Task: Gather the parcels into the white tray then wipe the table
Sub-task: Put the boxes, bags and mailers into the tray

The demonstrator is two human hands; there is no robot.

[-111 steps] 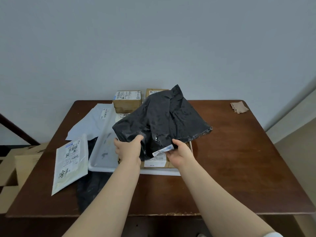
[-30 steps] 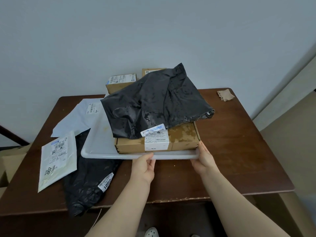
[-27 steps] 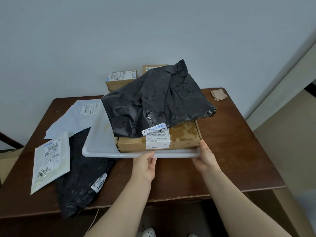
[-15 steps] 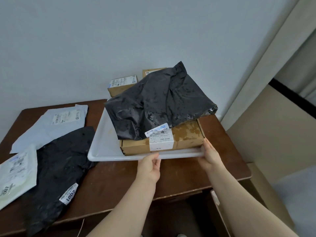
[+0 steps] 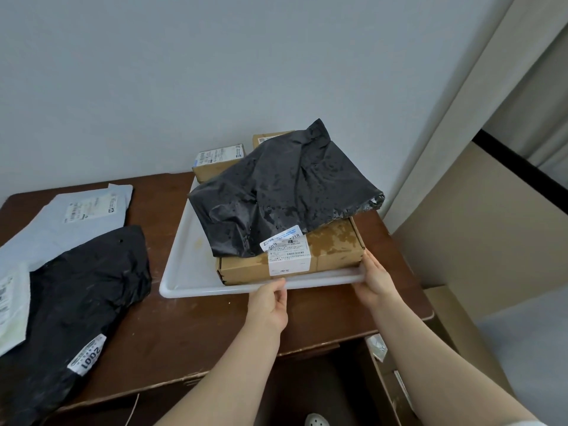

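Table (image 5: 215, 327) room is the thing to manage here. The white tray (image 5: 190, 272) sits toward the right edge, its far end near the far edge. It is already heavy on the right side, where a cardboard box (image 5: 335, 250) lies under a black mailer (image 5: 282, 192).

Three flat parcels lie loose by the left edge: a second black mailer (image 5: 76, 287), a grey mailer (image 5: 76, 216) and a white mailer (image 5: 12, 302). Two small boxes (image 5: 215, 167) stand at the tray's far end; I cannot tell whether they are inside it.

The left hand (image 5: 270, 302) pinches the tray's near rim, thumb on top. The right hand (image 5: 375, 278) lies with straight fingers against the near right corner.

This looks like a repositioning of the loaded tray. It is best slid flat rather than lifted by one rim, since the glossy mailer on top could slip off if the tray tips. The right hand should steady the loaded corner and stop it short of the right edge. The tray's bare left side should stay facing the loose mailers.
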